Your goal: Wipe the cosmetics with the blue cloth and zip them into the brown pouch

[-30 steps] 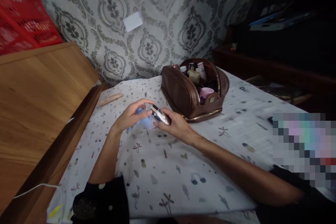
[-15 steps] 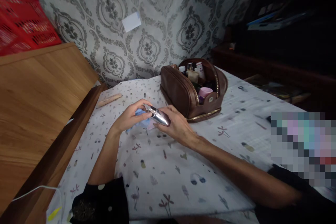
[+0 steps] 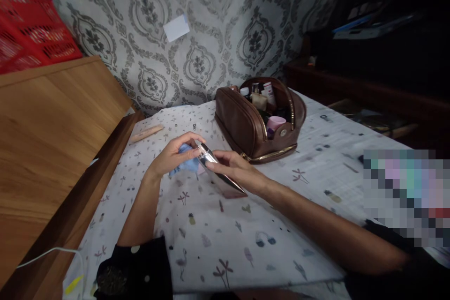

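A shiny silver-pink cosmetic tube (image 3: 225, 182) is held slantwise between both hands, its flat end pointing down to the right. My left hand (image 3: 168, 155) pinches the cap end with thumb and fingers. Around the tube's body, my right hand (image 3: 242, 171) is closed, thumb on the near side. A crumpled light blue cloth (image 3: 185, 167) shows under and behind my left fingers; whether that hand touches it I cannot tell. Just beyond my right hand stands a brown toiletry bag (image 3: 239, 124), unzipped. In it are a pink jar (image 3: 276, 123) and several small bottles and tubes.
A beige stick-like item (image 3: 146, 134) lies at the far left of the patterned white sheet (image 3: 211, 239). A wooden board (image 3: 59, 136) and red basket (image 3: 38, 33) bound the left side. A white cable (image 3: 49, 252) runs at lower left. At right is a pixelated patch.
The tube has turned, so its flat end now shows below my right hand. My right hand has shifted slightly to the right, and its grip has changed. The left hand has barely moved.
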`<state>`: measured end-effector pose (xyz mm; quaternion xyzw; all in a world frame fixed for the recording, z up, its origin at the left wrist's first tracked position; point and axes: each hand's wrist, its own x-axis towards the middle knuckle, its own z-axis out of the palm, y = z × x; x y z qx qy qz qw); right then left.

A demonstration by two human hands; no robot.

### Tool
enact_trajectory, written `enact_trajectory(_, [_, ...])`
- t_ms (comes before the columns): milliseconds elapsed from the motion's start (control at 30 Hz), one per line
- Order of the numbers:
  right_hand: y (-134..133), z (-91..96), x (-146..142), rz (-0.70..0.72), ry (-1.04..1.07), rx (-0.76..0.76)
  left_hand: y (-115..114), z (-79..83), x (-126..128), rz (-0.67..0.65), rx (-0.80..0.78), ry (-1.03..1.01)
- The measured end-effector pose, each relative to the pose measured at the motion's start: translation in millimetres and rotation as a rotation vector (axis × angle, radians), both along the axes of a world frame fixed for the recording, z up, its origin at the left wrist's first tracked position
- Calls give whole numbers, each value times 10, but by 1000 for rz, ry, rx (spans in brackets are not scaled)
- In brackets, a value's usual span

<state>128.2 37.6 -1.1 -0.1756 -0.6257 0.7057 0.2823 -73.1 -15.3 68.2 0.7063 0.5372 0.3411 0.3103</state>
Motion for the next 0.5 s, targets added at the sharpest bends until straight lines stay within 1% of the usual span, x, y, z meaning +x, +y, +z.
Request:
enact_trajectory(133, [-14,-15,8,141,55,-287,6,-18,-44,-58,3,-45])
enact_trajectory(200, [-17,-14,8,188,124,-383,4,-30,-59,-72,18,-92])
enact_trajectory(300, [-23,-15,1,197,206,-457,4,-49,-64,-88,41,-153])
enact_trajectory(400, [-32,-27,-8,196,227,-519,15,-67,-61,-107,45,-180])
enact_trajectory(500, [-36,-38,-14,210,231,-518,28,-81,-64,-98,33,-182])
